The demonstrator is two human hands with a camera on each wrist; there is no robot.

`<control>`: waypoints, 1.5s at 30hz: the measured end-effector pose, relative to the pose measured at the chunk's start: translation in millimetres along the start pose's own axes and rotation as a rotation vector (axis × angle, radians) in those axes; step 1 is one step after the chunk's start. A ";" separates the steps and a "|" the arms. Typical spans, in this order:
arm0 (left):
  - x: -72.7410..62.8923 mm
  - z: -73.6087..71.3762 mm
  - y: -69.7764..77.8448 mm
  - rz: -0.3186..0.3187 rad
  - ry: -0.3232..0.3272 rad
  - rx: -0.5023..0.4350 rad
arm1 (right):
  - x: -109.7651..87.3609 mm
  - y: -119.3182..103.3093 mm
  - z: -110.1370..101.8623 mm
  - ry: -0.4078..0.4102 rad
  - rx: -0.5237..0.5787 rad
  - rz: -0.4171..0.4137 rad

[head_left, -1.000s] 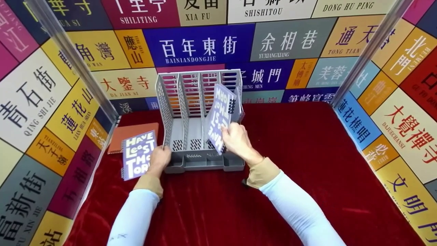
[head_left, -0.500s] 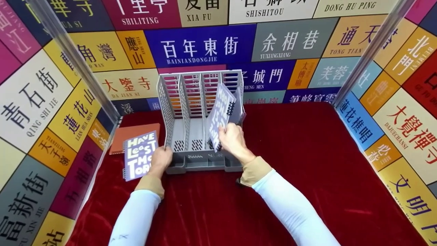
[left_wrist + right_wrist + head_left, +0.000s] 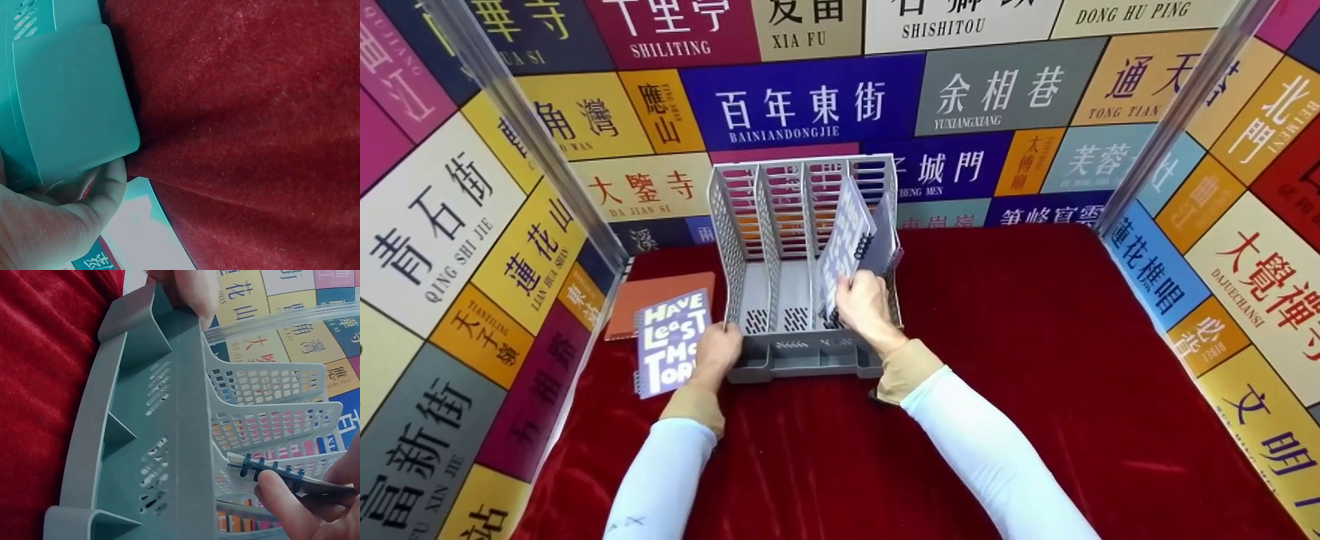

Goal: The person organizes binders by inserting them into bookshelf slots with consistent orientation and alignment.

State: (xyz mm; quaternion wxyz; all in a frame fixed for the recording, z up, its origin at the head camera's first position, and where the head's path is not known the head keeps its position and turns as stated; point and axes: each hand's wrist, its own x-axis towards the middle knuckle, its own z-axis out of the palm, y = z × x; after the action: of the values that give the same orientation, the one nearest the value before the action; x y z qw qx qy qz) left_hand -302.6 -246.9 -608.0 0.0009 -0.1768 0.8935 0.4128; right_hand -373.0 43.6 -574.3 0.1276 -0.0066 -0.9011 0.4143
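A grey desk file organizer with tall slotted dividers stands on the red cloth. My left hand grips its front left corner; the left wrist view shows that hand's fingers curled under the corner. A purple spiral notebook with white lettering leans inside the rightmost compartment. My right hand pinches its lower coil-bound edge between thumb and fingers. Behind it, against the right wall, another thin notebook shows partly. In the right wrist view the black coil binding lies beside my right thumb.
Left of the organizer, a purple notebook with white letters overlaps a reddish-brown notebook. Panels with printed place names wall in the back and sides, with clear corner posts. Red velvet cloth covers the table.
My right hand has moved slightly left and away from me, bringing the notebook further into the rightmost compartment and more upright. My left hand keeps its grip on the organizer's corner.
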 end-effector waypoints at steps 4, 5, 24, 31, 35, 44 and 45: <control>0.9 0.8 0.1 -0.002 -0.008 -0.002 | 10.7 18.4 21.6 -0.016 0.005 -0.005; -0.5 0.7 0.6 -0.002 -0.006 -0.003 | 12.9 23.1 27.9 -0.015 0.008 -0.004; -24.6 -8.1 21.8 -0.059 -0.008 0.000 | 21.8 24.8 81.1 -0.125 0.034 0.060; 14.3 7.6 -12.3 -0.006 0.018 0.010 | 26.8 40.3 103.3 -0.193 -0.052 0.005; 58.9 28.2 -57.1 0.014 0.022 0.044 | 23.0 32.0 96.1 -0.245 -0.086 0.027; 32.1 16.3 -26.9 -0.031 -0.002 0.013 | -3.9 -21.2 36.9 -0.341 -0.038 0.161; 28.6 15.1 -23.7 -0.021 0.010 0.013 | -3.9 -21.6 36.6 -0.341 -0.066 0.150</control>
State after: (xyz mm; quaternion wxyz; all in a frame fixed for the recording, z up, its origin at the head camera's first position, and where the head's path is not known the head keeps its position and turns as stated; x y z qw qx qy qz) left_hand -324.1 -258.9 -639.7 0.0021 -0.1879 0.8943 0.4061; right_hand -375.8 1.7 -581.8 -0.0585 -0.0074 -0.9199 0.3878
